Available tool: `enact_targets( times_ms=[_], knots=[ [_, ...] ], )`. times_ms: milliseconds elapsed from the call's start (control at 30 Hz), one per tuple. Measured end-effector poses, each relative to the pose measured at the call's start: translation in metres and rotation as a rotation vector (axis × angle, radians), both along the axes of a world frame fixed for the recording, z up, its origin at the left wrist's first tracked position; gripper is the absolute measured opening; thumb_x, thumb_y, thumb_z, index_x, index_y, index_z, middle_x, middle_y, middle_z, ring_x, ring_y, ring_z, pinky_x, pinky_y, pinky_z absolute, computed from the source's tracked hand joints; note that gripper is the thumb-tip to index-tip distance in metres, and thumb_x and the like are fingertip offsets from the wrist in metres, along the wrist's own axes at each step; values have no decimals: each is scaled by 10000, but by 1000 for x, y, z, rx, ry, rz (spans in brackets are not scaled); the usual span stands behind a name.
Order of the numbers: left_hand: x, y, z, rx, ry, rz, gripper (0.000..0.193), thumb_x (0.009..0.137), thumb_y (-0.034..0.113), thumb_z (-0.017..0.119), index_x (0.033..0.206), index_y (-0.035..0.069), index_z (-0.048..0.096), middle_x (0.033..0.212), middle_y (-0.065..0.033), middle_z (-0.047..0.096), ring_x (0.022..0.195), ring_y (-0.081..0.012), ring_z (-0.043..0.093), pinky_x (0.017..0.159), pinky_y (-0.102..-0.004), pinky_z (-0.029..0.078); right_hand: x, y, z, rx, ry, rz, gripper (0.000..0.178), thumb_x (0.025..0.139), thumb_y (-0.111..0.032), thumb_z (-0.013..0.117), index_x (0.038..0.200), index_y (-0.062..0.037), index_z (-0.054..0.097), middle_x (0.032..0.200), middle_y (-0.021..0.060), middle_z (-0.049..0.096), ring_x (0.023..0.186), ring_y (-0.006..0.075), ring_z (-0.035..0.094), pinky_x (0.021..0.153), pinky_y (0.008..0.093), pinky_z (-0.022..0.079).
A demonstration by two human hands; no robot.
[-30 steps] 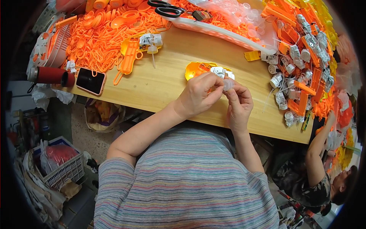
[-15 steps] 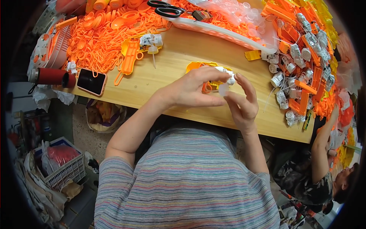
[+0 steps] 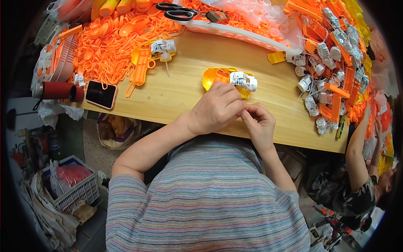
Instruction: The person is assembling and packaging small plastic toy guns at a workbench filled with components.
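My left hand (image 3: 218, 106) and my right hand (image 3: 259, 127) meet over the table's near edge, fingers closed and fingertips pinched together. Whatever lies between them is too small or hidden to make out. Just beyond my left hand rests a yellow plastic half-shell (image 3: 208, 78), open side up. Inside it sit an orange part and a white cylindrical unit (image 3: 243, 81) with dark wires. Farther left lies a similar yellow shell (image 3: 135, 54) with an orange handle piece (image 3: 141, 66) and another white unit (image 3: 163, 46).
Orange loops and spoon-like parts (image 3: 105, 46) heap up at the left, beside a phone (image 3: 100, 95) and a red flask (image 3: 56, 90). Scissors (image 3: 178, 15) lie by a white tray (image 3: 247, 35). White units and orange pieces (image 3: 331, 84) pile at the right, near a co-worker's arm (image 3: 358, 151).
My hands have drawn toward me and closed together, uncovering the shell with the white unit. The small translucent piece seen between my fingers earlier no longer shows.
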State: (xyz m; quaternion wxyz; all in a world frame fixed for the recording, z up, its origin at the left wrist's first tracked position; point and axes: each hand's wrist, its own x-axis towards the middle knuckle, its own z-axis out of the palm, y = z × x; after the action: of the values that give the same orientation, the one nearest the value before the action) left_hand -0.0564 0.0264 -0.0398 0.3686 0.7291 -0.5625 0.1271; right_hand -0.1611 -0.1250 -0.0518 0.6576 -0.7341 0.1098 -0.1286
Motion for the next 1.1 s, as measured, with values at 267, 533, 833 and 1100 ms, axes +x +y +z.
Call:
enact_targets(
  times_ms=[267,533,833,1100],
  knots=[
    [-9,-5,-2,-136,63,70,397,613,93,804,979,59,653,945,-68,636,907,-269,610,798,-396,474,-1,9,-6,181,-67,-110,19,892,12,676,881,8,661,821,-2,597,703,45,498,646,187,394],
    [20,-7,-7,-138,14,121,420,620,141,835,1013,89,696,941,-44,634,932,-256,603,839,-399,446,-9,-11,6,119,-204,-77,108,857,41,669,819,-32,599,789,-14,533,662,48,426,606,200,350],
    [19,-2,-8,-48,48,152,449,652,156,836,1080,118,708,920,-42,601,905,-257,575,822,-398,436,-6,-31,8,-241,-330,68,114,845,52,649,927,-15,606,876,34,548,780,109,501,713,238,406],
    [7,3,9,-37,578,109,347,793,61,748,1126,28,655,899,-65,640,745,-133,596,667,-286,484,41,-60,8,-780,-300,231,685,696,96,598,1360,-46,508,1379,177,513,1343,376,424,1111,459,356]
  ],
)
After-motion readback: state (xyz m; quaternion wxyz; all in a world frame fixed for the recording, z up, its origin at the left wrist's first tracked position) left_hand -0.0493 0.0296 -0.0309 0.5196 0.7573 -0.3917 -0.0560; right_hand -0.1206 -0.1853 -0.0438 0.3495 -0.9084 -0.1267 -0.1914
